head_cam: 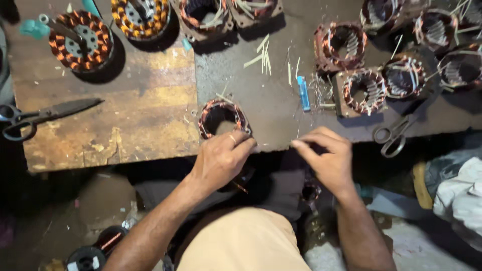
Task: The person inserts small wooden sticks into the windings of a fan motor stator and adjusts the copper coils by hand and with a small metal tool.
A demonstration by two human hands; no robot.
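Left hand touches stator; right hand pinches.

Blue lighter, 2 scissors, scattered sticks

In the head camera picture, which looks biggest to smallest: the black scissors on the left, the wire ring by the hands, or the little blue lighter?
1. Black scissors, longest.
2. Wire ring, the copper-wound one just above the left hand.
3. Blue lighter, clearly smallest.
All lie on the same bench top, so nearness hardly skews this.

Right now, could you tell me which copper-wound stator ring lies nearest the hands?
The lone copper-wound stator ring at the bench edge, just above the left hand; the others sit further back.
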